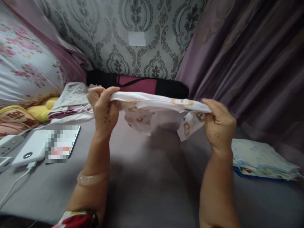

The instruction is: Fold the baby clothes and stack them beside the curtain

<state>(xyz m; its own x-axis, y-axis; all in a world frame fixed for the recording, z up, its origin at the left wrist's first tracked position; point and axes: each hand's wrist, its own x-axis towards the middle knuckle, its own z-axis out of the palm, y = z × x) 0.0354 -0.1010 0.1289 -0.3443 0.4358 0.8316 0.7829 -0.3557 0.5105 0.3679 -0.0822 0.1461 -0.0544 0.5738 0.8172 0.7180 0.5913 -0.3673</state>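
Observation:
A white printed cloth garment (154, 100) with tan and green figures is stretched between my two hands above the grey surface. Its exact kind I cannot tell. My left hand (103, 106) pinches one end, thumb on top. The other end is gripped by my right hand (219, 123), fingers closed round the fabric. The top edge is pulled nearly straight, and loose folds hang below it. A pale bangle circles my left forearm.
At left lie a phone (63, 144), a white power bank (33, 147) with a cable, and a power strip (10, 144). Folded clothes (71, 98) lie behind them. A cloth stack (263, 156) lies at right. A black and maroon bag (140, 84) rests against the wall.

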